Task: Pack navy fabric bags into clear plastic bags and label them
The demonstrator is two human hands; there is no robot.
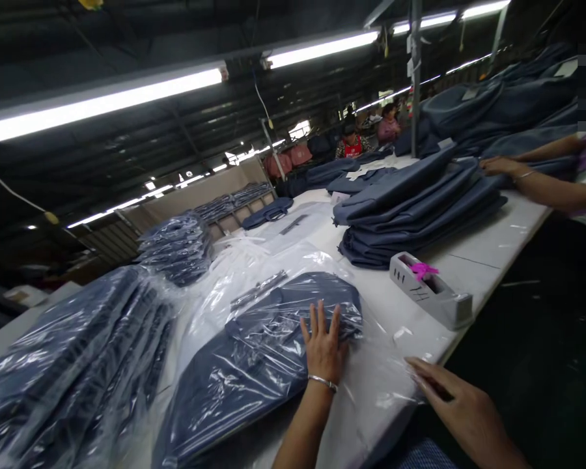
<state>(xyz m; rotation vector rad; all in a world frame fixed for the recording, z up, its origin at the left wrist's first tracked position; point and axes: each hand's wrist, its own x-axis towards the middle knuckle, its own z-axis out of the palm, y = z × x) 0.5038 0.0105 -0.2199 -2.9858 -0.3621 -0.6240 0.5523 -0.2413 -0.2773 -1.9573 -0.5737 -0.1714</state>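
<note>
A folded dark blue garment (268, 319) lies inside a clear plastic bag (385, 348) on the white table. My left hand (323, 345), with a silver bracelet at the wrist, rests flat on the bagged garment, fingers spread. At the table's front edge my right hand (454, 397) is closed, thumb and fingers pinching the loose end of the plastic bag. Past my left hand's fingertips, a dark printed strip (258, 291) shows on the clear plastic.
Bagged garments are stacked at the left (88, 352) and further back (176, 244). A grey tape dispenser (430, 293) with a pink scrap stands near the front edge. Behind it is a pile of folded blue garments (415, 202). A co-worker's hands (508, 169) touch that pile.
</note>
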